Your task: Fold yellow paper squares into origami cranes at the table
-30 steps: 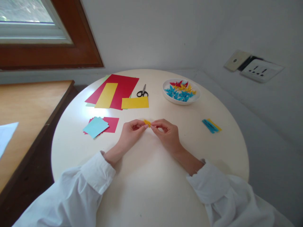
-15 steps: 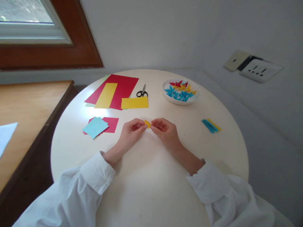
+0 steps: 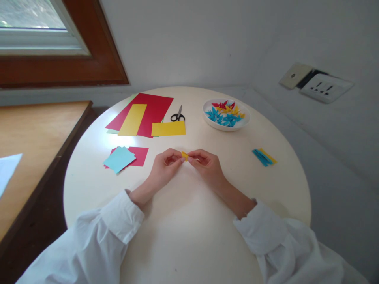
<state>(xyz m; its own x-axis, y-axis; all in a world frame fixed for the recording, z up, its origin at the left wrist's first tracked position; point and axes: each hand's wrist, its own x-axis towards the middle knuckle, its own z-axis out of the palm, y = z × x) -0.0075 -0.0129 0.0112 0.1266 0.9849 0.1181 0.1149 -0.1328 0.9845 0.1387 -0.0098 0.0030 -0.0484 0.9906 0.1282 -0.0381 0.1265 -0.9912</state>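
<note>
Between my two hands is a small folded piece of yellow paper (image 3: 185, 156), partly covered by fingertips. My left hand (image 3: 166, 166) pinches its left side between thumb and fingers. From the other side my right hand (image 3: 207, 165) pinches it the same way. Beyond the hands lie a yellow paper rectangle (image 3: 168, 128) and black-handled scissors (image 3: 178, 115). A round white dish (image 3: 226, 127) at the back right holds several folded paper shapes (image 3: 225, 115) in blue, yellow and red.
On the round white table (image 3: 189, 236), large red sheets (image 3: 156, 108) with a yellow strip (image 3: 133, 118) lie back left. Light blue squares (image 3: 119, 159) overlap red paper (image 3: 140, 156) at left. Narrow blue and yellow paper strips (image 3: 263, 157) lie at right. A wooden desk (image 3: 44, 130) stands left.
My right hand has shifted slightly left, closer to my left hand. The yellow paper between the fingertips has turned a little and shows less of itself.
</note>
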